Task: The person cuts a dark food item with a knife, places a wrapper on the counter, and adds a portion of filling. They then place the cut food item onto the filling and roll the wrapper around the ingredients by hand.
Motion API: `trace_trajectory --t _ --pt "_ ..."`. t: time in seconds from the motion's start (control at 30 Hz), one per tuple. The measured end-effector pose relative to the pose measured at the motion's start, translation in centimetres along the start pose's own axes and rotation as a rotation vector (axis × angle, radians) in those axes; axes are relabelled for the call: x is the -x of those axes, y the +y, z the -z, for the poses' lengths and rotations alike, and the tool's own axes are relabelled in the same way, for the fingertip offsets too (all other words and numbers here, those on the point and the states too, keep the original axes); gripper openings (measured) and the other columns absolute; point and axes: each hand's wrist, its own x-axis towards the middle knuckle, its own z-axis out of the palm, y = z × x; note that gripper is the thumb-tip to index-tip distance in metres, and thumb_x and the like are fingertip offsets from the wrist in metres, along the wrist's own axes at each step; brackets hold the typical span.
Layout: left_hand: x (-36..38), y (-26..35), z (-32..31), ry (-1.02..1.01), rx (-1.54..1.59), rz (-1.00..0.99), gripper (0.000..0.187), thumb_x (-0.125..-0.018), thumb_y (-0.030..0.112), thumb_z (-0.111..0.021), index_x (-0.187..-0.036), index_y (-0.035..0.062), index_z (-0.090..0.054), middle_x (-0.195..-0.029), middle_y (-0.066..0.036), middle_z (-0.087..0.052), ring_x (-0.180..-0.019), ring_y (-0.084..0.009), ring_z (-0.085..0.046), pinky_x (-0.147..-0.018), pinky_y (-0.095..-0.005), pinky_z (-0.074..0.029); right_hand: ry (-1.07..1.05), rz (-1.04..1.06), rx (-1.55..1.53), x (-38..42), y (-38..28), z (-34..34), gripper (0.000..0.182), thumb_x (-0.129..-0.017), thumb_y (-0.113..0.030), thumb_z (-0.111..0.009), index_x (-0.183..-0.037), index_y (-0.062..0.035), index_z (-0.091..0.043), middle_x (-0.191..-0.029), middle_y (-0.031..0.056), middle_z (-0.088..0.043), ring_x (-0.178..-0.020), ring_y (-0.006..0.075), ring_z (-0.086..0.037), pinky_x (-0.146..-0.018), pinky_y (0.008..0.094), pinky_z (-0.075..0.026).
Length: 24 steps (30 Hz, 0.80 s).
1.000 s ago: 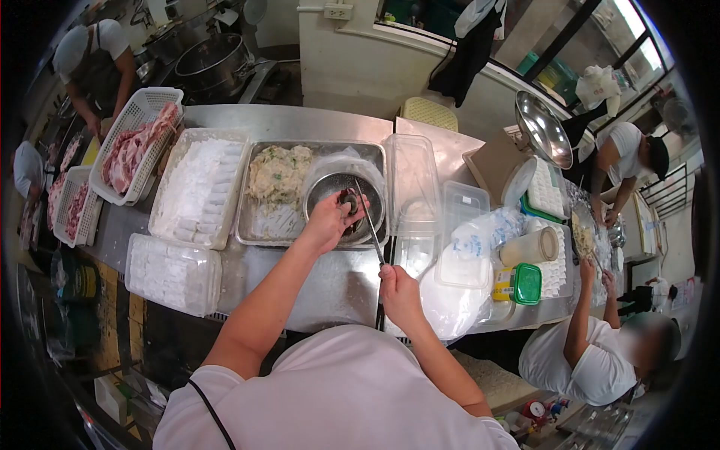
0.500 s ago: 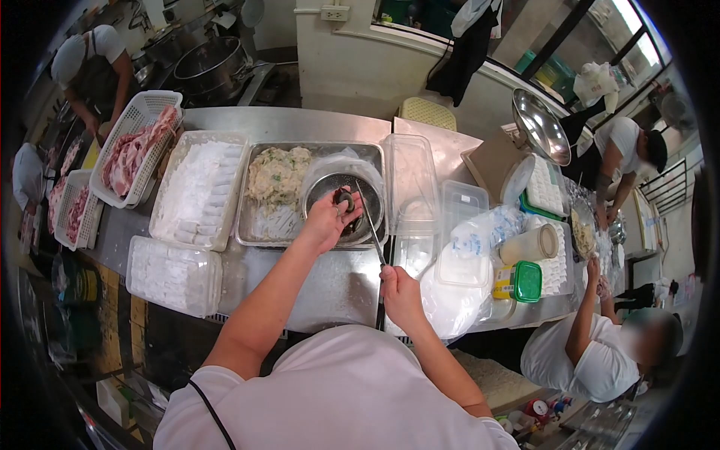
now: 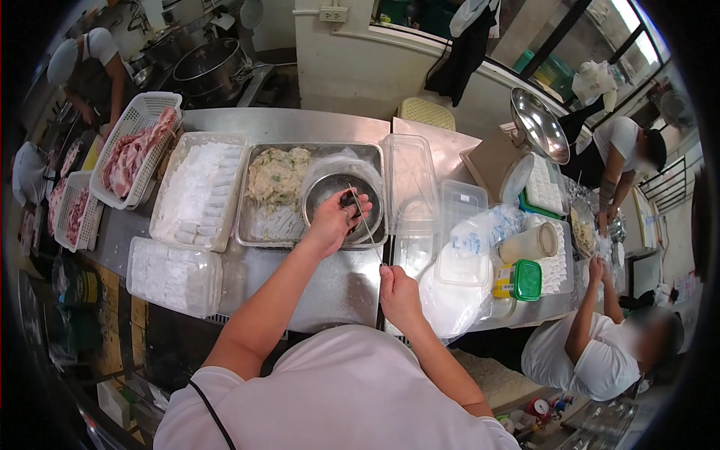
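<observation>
Holds small dark piece (image 3: 347, 199) in bent fingers of left hand (image 3: 330, 225), over metal bowl (image 3: 337, 181) inside steel tray (image 3: 285, 244); grips long thin tool (image 3: 371, 238) in closed fingers of right hand (image 3: 402, 295). Has pale mixture (image 3: 277, 176) beside bowl, 2 tubs (image 3: 187, 242) of white pieces (image 3: 217, 184) left of tray, tabletop (image 3: 330, 292) between tray and near edge (image 3: 300, 330).

The person wears a plain, pale pinkish-white, short-sleeved fabric shirt (image 3: 337, 397), with a thin black cord (image 3: 212, 411) curving down over its left-hand side in view.
</observation>
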Motion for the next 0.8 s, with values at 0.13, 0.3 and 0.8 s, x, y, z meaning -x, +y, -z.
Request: trace_trajectory --t 0.13,0.3,0.8 --pt "-0.05 -0.13 -0.03 -0.01 0.0 -0.012 0.027 -0.104 -0.003 -0.048 -0.13 0.003 -0.051 -0.127 -0.011 -0.062 -0.121 -0.0256 -0.063 -0.103 -0.0381 -0.055 0.007 0.007 0.007 -0.05 0.05 -0.05 0.042 -0.109 -0.033 -0.049 -0.092 0.0032 -0.06 -0.076 0.032 -0.064 -0.075 0.0545 -0.063 -0.065 0.0574 -0.048" --pt "-0.32 -0.32 -0.09 0.026 -0.035 0.0 0.026 -0.104 -0.003 -0.048 -0.129 0.0027 -0.051 -0.126 -0.011 -0.062 -0.12 -0.0254 -0.064 -0.103 -0.0381 -0.055 0.03 0.027 0.002 -0.11 0.11 -0.08 0.041 -0.109 -0.032 -0.049 -0.092 0.0033 -0.06 -0.076 0.0323 -0.064 -0.075 0.0545 -0.063 -0.065 0.0573 -0.048" --pt "-0.36 -0.4 0.18 0.017 -0.021 0.01 0.028 -0.105 0.0 -0.05 -0.134 -0.0005 -0.049 -0.129 -0.015 -0.062 -0.119 -0.027 -0.064 -0.103 -0.0391 -0.055 0.013 0.008 -0.019 -0.47 0.31 -0.13 0.042 -0.109 -0.033 -0.05 -0.089 0.0032 -0.059 -0.075 0.0317 -0.063 -0.073 0.0535 -0.062 -0.063 0.0564 -0.047"
